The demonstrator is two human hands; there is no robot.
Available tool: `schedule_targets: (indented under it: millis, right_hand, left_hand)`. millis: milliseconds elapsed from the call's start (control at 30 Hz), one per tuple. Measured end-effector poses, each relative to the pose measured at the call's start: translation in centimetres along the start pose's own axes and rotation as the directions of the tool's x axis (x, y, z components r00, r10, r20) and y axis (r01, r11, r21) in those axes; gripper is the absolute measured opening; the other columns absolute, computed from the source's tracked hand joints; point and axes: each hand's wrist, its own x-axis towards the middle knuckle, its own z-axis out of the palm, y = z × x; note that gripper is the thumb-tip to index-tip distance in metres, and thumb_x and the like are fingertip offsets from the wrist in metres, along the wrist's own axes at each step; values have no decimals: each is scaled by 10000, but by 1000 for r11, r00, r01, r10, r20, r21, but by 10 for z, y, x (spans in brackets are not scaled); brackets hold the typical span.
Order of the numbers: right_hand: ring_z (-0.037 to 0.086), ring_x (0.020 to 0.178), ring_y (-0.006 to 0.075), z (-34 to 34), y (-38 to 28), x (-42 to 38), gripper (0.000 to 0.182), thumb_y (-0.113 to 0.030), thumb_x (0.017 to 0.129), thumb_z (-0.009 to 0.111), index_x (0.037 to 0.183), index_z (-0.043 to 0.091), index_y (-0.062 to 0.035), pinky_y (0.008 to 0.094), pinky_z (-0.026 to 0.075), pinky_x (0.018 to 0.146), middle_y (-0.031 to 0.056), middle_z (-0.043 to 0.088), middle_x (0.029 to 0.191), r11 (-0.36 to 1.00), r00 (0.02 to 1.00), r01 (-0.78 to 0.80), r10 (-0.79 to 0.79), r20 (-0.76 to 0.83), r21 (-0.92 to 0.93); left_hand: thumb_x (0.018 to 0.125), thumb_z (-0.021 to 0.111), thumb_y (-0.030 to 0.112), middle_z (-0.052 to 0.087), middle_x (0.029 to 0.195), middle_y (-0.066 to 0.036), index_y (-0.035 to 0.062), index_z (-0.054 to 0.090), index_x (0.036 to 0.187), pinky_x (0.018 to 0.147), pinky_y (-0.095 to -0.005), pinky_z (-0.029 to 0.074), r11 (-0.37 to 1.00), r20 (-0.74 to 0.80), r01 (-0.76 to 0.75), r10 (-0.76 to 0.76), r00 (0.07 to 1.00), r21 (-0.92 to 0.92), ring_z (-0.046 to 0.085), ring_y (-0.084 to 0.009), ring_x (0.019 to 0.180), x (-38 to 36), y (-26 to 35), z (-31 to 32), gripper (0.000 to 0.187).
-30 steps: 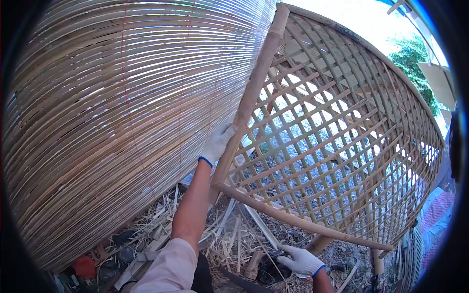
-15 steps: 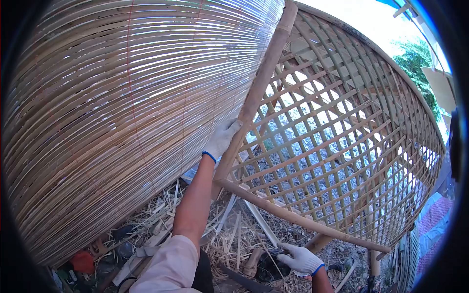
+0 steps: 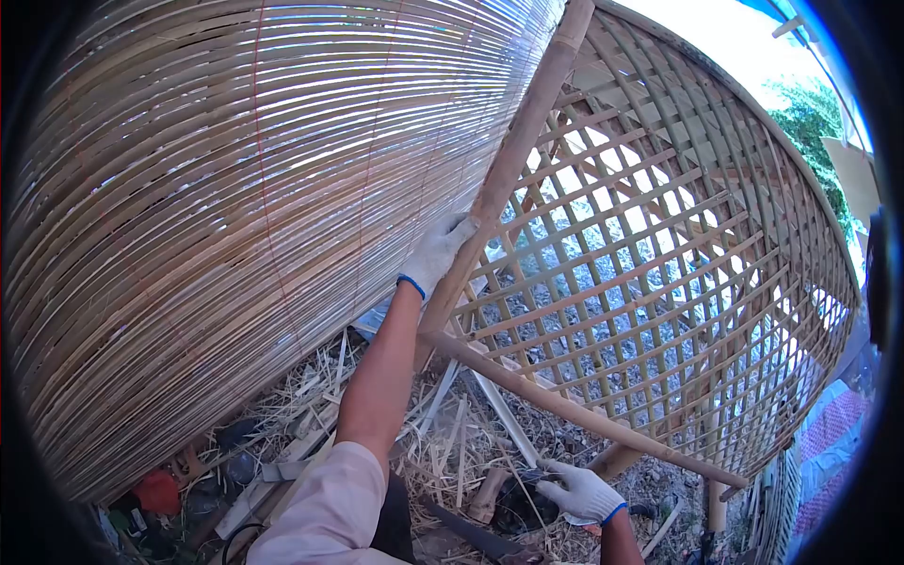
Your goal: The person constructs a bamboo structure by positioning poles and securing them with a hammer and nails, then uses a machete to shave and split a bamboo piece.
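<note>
My left hand [image 3: 439,252], in a white glove with a blue cuff, grips a bamboo post [image 3: 527,141]. The post runs up between a panel of thin bamboo slats [image 3: 226,188] on the left and a curved bamboo lattice [image 3: 621,254] on the right. Low in the view, my right hand [image 3: 582,493], gloved the same way, is closed below the lower bamboo rail [image 3: 556,403]. Its fingertips are at the lower end of a long pale strip [image 3: 506,419], beside a black bundle [image 3: 527,507]; I cannot tell what they hold.
Bamboo shavings [image 3: 443,457] and offcuts litter the ground under the frame. A dark blade-like piece [image 3: 476,537] lies near my legs, and a red object [image 3: 157,493] sits at lower left. A pink-and-white woven sheet [image 3: 833,424] is at the far right.
The view has shifted slightly, so the post, rail and lattice appear a little higher and farther right. My left hand stays on the post, and my right hand stays beside the black bundle.
</note>
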Motion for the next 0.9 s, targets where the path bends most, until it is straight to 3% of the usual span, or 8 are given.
schedule_targets:
  millis: [133,233,333,433,633,833,900]
  right_hand:
    - [702,1153,323,0,-3,1,628,-387,1012,657,1511,518,-32,383,516,1012,246,725,1220,1000,1000,6,-6,3,15]
    - [699,1167,323,0,-4,0,629,-389,1012,658,1512,519,-34,386,514,1016,242,721,1238,1000,1000,0,0,7,25]
    - [693,1183,328,0,-2,3,633,-393,1011,658,1515,517,-38,391,512,1024,241,714,1264,1000,1000,0,0,19,22]
    - [687,1198,342,-1,-2,4,637,-402,1011,656,1520,514,-47,399,512,1029,243,707,1280,1000,1000,18,-18,8,13]
    - [679,1215,356,-4,-3,3,631,-417,1014,653,1525,517,-73,410,513,1034,249,695,1302,1000,1000,9,-9,2,-1]
    - [681,1214,347,0,3,2,626,-417,1016,653,1520,522,-69,408,514,1034,256,697,1293,998,998,57,-57,-22,12]
    - [684,1207,342,-1,2,1,626,-417,1017,652,1519,522,-67,409,515,1030,256,702,1280,998,998,57,-56,-15,31]
  left_hand:
    - [1062,585,380,690,1254,-172,-13,544,1480,1034,-349,472,993,-9,-110,110,994,-42,635,-234,1152,6,-7,3,576]
    - [1062,569,371,634,1356,-241,63,378,1608,1066,-412,478,985,-140,-96,116,983,140,631,-330,1237,-2,-5,16,656]
    - [1054,570,363,586,1393,-289,132,291,1648,1063,-491,484,831,-207,-274,412,887,483,603,-421,1280,-5,-7,35,696]
    - [1035,594,374,577,1384,-303,140,312,1639,1064,-538,475,844,-210,-157,301,930,514,568,-471,1305,-15,9,40,707]
    - [987,684,322,584,1431,-283,62,369,1602,1049,-491,504,832,-212,-152,305,928,534,593,-460,1292,-13,14,40,739]
    - [1002,640,371,567,1456,-286,69,383,1597,1057,-498,511,822,-235,-235,401,885,518,605,-464,1284,-10,6,43,715]
    - [1002,641,370,558,1465,-290,47,386,1590,1068,-495,506,844,-239,-217,370,898,491,596,-465,1297,-9,4,42,718]
